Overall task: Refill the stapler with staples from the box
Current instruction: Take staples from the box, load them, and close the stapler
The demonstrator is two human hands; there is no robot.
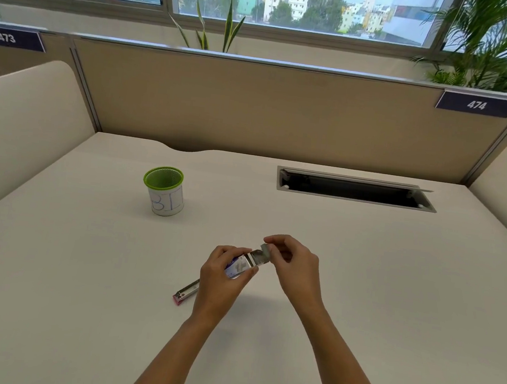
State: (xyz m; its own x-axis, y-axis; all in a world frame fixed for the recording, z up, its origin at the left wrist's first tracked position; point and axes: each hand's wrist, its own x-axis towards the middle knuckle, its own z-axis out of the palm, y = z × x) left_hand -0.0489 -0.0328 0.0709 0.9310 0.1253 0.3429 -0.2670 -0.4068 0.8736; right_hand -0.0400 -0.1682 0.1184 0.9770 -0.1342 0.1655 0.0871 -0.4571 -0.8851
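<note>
Head view. I see the left hand (220,282) just above the desk (360,297), fingers and thumb curled round a small white-and-purple staple box (238,267). The box is held off the surface, with its open end turned toward the right hand (296,266). That hand's thumb and forefinger pinch the box's end flap (266,250), which stands raised, and its other fingers are curled in loosely. I cannot tell what is inside the box.

The stapler (186,292) lies flat on the desk just below and to the left of the left hand. Its metal channel faces up, its pink end points toward the near left, and its far end is hidden behind the hand. Neither hand touches it.

A green mesh pen holder (164,190) with a white wrap stands upright, well apart at the rear left. A recessed cable tray (354,190) sits open at the rear right. The partition carries a plate marked 474 (476,105).
</note>
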